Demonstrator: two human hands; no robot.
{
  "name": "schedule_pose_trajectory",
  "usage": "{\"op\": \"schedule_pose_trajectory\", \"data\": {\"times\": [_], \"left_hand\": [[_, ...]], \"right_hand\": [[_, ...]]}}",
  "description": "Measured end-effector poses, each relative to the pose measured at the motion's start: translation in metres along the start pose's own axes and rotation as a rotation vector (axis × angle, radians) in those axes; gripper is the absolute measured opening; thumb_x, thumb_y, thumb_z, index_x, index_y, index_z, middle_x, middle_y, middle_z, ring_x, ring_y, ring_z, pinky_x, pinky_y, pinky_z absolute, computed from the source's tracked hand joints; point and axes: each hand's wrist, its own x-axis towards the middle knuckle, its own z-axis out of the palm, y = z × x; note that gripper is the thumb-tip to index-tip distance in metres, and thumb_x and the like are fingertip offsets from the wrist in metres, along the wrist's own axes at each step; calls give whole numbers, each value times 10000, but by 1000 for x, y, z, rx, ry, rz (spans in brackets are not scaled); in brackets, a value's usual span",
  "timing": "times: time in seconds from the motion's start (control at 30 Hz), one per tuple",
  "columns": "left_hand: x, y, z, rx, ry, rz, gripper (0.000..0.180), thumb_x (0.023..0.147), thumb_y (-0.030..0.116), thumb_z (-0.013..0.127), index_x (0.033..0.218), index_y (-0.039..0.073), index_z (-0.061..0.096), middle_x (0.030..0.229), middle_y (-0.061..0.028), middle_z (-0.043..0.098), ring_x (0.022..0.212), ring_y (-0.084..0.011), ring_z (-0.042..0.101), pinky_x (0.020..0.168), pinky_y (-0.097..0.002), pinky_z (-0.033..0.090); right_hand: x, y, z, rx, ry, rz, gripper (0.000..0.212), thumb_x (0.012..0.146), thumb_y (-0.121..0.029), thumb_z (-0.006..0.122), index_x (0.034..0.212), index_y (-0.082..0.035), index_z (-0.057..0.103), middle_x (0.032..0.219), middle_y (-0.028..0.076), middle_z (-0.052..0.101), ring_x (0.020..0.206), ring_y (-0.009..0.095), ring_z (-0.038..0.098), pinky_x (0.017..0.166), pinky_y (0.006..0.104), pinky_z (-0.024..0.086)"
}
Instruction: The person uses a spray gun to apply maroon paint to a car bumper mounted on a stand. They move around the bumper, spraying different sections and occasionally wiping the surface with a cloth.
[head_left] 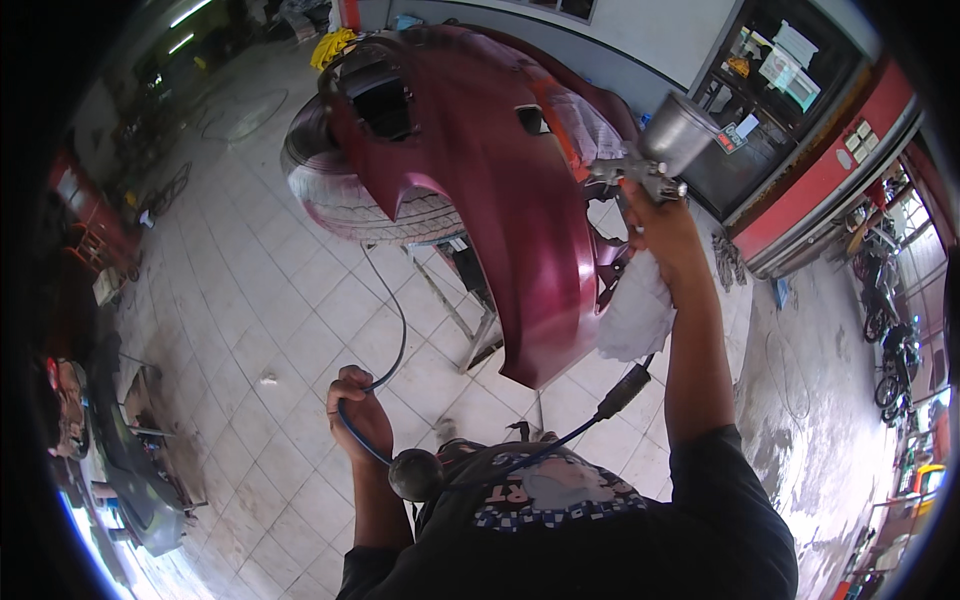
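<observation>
My right hand [660,225] is raised and gripping a spray gun [640,175] with a metal cup [678,130] on top, together with a white cloth [635,315] that hangs below the hand. The gun points at a dark red car bumper [500,170] resting on a stand. My left hand [358,405] is lower, closed around the blue air hose [385,340], which loops down past my chest to a black fitting [622,392] under the gun.
A tyre [350,205] lies under the bumper on a metal stand [465,310]. Tiled floor [260,290] spreads to the left. Dark car parts [130,470] lie at lower left. A glass door [770,100] and red shopfront stand at right, motorcycles [890,330] beyond.
</observation>
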Motion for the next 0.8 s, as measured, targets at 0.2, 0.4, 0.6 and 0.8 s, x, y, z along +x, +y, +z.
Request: {"op": "schedule_pose_trajectory", "data": {"times": [0.2,0.4,0.6,0.8], "left_hand": [[-13,-5,12,-30,8,-61,172,905,135,533,753,85,596,939,-112,576,944,-214,500,890,-344,349],[-14,4,5,-5,-58,-41,181,942,183,538,789,100,585,981,-89,567,971,-205,495,913,-348,355],[-14,10,-8,3,-118,-8,157,980,203,527,848,123,560,1055,-69,551,1005,-198,486,940,-355,362],[-24,5,14,-2,-29,-78,198,901,145,545,720,84,597,949,-115,590,955,-223,504,903,-354,341]], "right_hand": [[11,10,5,-43,87,-110,242,992,-296,676,1035,-68,607,740,1,542,497,86,477,446,284,426],[-7,-23,60,63,-137,-25,302,973,-276,702,1136,-50,587,737,10,529,526,91,479,466,290,436],[7,-31,56,86,-250,-70,311,990,-301,675,1118,-34,578,747,23,551,502,101,477,445,297,452],[54,-7,-13,-48,-78,-9,265,981,-299,677,1016,-52,589,777,28,577,504,108,476,469,321,458]]}}
